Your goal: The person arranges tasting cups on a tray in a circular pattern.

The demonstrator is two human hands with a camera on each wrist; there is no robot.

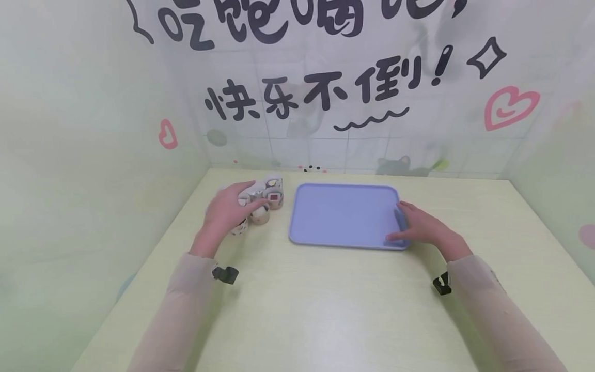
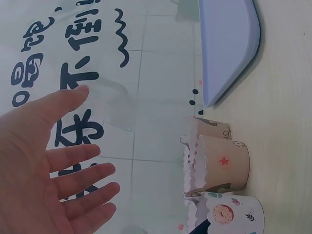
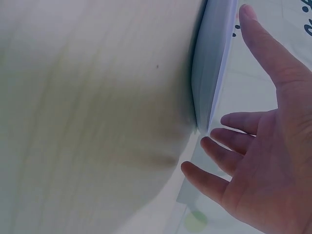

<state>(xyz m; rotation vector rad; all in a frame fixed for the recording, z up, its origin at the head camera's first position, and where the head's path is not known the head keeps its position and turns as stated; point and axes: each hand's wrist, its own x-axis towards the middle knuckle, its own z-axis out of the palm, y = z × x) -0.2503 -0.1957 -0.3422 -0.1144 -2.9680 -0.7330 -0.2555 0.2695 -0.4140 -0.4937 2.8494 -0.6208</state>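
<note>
Where cups [image 2: 226, 163] cluster, scalloped, tan and white

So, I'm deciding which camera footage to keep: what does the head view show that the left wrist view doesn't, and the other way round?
Only the head view shows the right hand at one end of the tray, both sleeves and the pink hearts. Only the left wrist view shows the palm of the left hand, a red star on one paper cup and a doughnut print on another. Both share the left hand, the cups, the tray (partly cut off in the left wrist view) and the dark lettering.
</note>
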